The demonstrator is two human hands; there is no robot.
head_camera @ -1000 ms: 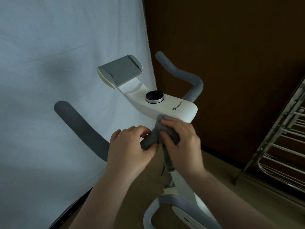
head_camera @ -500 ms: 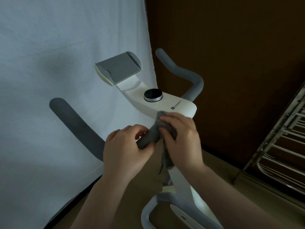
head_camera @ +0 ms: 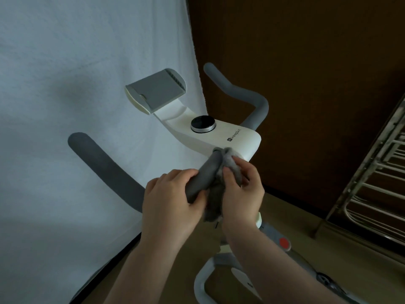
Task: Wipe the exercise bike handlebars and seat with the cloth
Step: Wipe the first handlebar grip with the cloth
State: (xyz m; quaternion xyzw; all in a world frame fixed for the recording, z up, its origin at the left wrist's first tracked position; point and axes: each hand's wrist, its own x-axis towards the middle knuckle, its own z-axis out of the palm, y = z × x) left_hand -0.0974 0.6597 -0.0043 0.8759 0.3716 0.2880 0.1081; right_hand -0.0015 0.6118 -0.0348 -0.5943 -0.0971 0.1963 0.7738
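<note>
Gripping left handlebar (head_camera: 202,179) w/ left hand (head_camera: 173,207); right hand (head_camera: 240,196) fingers pinch cloth (head_camera: 221,185) at stem end, bar axis runs down-left.

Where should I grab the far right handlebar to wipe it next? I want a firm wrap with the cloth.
Wrap the right handlebar on its long, nearly level stretch between tip and bend, coming from above. That run is bare, round and even, so the cloth can probably close around it; the tight bend looks harder to wrap.

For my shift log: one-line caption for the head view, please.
Left hand grips the bike's left handlebar while the right hand presses a grey cloth against it near the white console.
</note>
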